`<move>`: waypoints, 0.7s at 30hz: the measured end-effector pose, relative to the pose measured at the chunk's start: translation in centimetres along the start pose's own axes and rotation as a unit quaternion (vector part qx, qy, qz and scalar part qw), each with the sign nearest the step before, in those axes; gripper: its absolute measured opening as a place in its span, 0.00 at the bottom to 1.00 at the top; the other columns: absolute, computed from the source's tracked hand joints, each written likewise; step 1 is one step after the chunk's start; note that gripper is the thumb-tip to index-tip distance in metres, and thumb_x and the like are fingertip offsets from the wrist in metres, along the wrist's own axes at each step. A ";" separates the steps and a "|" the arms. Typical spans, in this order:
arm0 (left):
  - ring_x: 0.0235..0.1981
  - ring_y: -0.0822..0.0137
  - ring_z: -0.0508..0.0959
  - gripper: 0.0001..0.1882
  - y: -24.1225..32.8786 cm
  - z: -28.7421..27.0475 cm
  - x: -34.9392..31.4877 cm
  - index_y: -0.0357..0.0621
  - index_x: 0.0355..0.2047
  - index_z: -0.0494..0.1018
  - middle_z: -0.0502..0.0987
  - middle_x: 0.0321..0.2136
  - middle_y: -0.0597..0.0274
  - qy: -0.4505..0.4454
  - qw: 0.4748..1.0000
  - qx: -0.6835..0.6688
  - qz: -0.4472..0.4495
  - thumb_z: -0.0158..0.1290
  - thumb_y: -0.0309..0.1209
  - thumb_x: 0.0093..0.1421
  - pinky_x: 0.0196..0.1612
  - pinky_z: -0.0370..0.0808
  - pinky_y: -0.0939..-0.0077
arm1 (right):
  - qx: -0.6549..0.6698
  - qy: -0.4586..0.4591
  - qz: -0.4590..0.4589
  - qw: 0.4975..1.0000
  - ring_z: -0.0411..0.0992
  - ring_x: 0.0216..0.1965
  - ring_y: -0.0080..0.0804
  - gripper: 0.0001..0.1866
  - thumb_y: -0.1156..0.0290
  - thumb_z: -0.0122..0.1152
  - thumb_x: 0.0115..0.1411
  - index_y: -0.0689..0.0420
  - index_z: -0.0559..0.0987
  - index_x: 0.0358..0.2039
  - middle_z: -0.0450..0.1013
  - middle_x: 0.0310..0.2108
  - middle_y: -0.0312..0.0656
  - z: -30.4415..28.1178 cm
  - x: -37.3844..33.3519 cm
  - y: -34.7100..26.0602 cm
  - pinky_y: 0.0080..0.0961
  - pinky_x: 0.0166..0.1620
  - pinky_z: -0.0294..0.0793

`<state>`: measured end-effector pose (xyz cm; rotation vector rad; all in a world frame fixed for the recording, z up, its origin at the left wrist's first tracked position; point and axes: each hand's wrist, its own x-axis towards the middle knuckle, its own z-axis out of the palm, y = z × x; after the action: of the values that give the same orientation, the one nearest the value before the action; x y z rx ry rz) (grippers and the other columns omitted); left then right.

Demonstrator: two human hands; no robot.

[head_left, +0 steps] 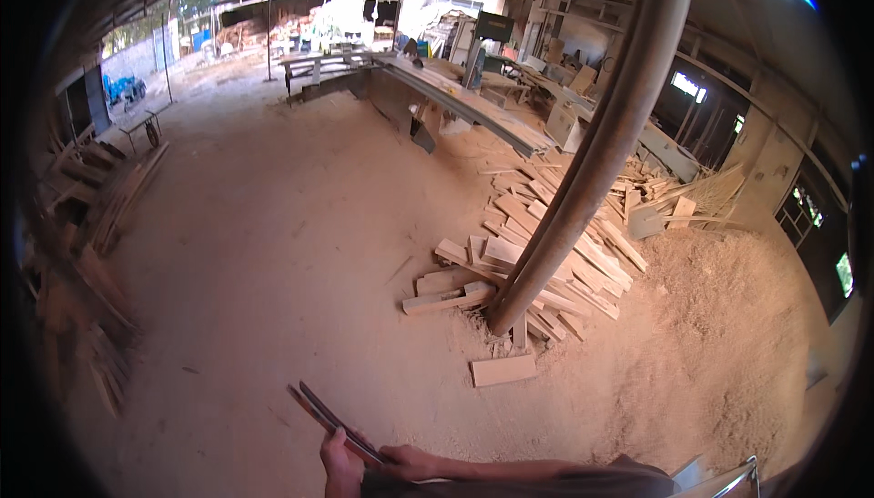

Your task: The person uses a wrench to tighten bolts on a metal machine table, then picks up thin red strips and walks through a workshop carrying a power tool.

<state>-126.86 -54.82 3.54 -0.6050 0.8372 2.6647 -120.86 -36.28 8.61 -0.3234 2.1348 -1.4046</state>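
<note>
Low in the view, a pair of long, narrow, dark strips [320, 410] slants up and to the left; their exact kind does not show, nor whether they are joined. My left hand [340, 463] is closed round them near their lower part, thumb on top. Against their lower end, my right hand [410, 463] is closed too, with its forearm coming in from the right. The ends nearest me are hidden by my hands.
A rusty post [583, 198] rises from a heap of wooden offcuts [519, 248] ahead to the right. Sawdust [719, 316] is piled beyond it, near a shovel [648, 222]. A long machine table [464, 102] stands farther off. Timber [114, 193] lies along the left.
</note>
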 end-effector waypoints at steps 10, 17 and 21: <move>0.32 0.51 0.83 0.07 15.6 11.7 14.8 0.39 0.42 0.73 0.80 0.31 0.52 -0.054 0.997 0.032 0.034 0.49 0.25 0.65 0.41 0.82 0.52 | 0.268 0.016 0.076 0.960 0.75 0.37 0.26 0.19 0.59 0.52 0.75 0.59 0.74 0.57 0.77 0.36 0.38 -8.5 18.7 -9.5 0.28 0.42 0.76; 0.31 0.52 0.82 0.04 19.8 16.0 26.7 0.42 0.40 0.71 0.79 0.28 0.55 -0.034 0.998 0.020 0.054 0.51 0.27 0.66 0.40 0.81 0.52 | 0.267 -0.060 0.110 0.955 0.69 0.26 0.23 0.15 0.56 0.51 0.75 0.57 0.72 0.46 0.72 0.29 0.36 -17.2 31.1 -9.7 0.23 0.31 0.71; 0.30 0.53 0.81 0.03 23.1 18.1 34.6 0.44 0.40 0.70 0.78 0.27 0.57 -0.013 0.995 0.036 0.090 0.52 0.27 0.67 0.40 0.81 0.52 | -0.032 -0.025 0.025 0.999 0.78 0.34 0.46 0.22 0.54 0.57 0.69 0.61 0.72 0.50 0.78 0.34 0.51 -23.3 38.8 -9.4 0.43 0.38 0.76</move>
<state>-171.39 -57.51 11.75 -0.4992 1.0195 2.7804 -166.72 -41.16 11.62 -0.3246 2.1372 -1.2889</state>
